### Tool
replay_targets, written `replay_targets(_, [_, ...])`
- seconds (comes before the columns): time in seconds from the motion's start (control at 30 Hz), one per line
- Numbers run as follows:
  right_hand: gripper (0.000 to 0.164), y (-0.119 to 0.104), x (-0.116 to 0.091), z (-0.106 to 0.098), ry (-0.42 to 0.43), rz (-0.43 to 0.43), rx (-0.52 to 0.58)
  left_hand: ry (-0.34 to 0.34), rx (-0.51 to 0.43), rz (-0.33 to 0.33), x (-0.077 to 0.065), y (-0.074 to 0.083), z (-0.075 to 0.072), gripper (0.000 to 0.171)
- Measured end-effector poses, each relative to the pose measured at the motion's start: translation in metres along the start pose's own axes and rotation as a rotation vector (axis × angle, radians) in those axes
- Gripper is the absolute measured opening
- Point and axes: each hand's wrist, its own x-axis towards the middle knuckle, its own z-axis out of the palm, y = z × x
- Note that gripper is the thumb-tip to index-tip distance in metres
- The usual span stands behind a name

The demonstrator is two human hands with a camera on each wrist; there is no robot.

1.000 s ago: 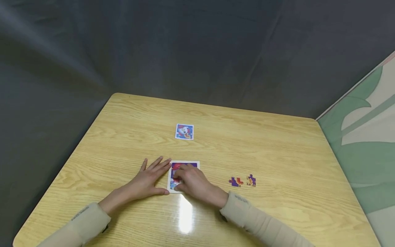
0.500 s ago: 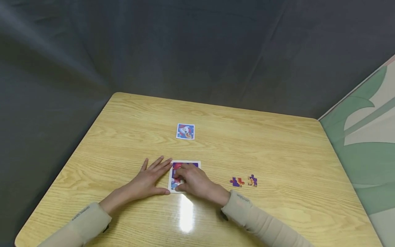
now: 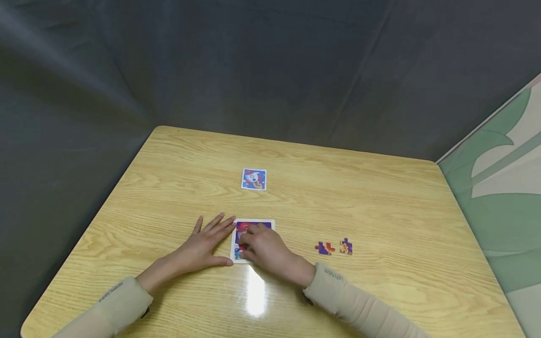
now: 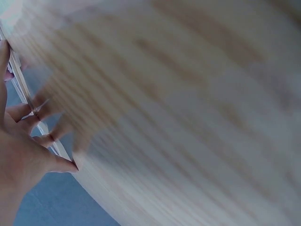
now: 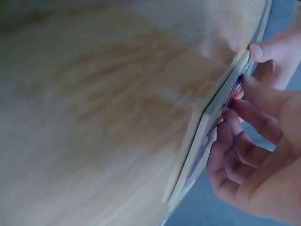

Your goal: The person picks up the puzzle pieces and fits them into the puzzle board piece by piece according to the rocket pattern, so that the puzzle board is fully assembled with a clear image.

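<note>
A square jigsaw puzzle in a white-bordered tray [image 3: 233, 253] lies flat near the table's front, with a red, white and purple picture. My left hand [image 3: 200, 246] rests beside it with fingers spread, fingertips and thumb touching the tray's left border. Over the picture, my right hand [image 3: 268, 249] has its fingers curled. In the right wrist view, thumb and index finger of the right hand [image 5: 263, 136] pinch a small reddish puzzle piece [image 5: 237, 89] at the picture's surface. The hand hides much of the picture. Two loose purple-and-orange puzzle pieces, one left [image 3: 324, 248] and one right [image 3: 345, 246], lie to the right.
Farther back on the wooden table [image 3: 380, 202] lies a small square picture card [image 3: 254, 179] showing a white figure on blue. A dark curtain [image 3: 270, 70] hangs behind and to the left. Patterned green-and-white fabric [image 3: 503, 188] borders the right side.
The right hand's thumb and fingers have shifted very slightly over the puzzle. The left hand, the loose pieces and the card stay where they were.
</note>
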Motion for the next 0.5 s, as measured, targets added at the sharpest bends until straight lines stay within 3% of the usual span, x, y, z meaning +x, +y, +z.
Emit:
replay_targets(0.23, [0.012,-0.0109,-0.0028,-0.0007,0.025,0.025,-0.220,0.015,0.020,0.001,0.0014,0.0009,-0.0006,0.091])
replay_targets(0.5, [0.015,-0.0091,-0.0038,-0.0026,-0.004,0.025,-0.124,0.012,0.013,0.004,0.0002,-0.0001,0.0006,0.092])
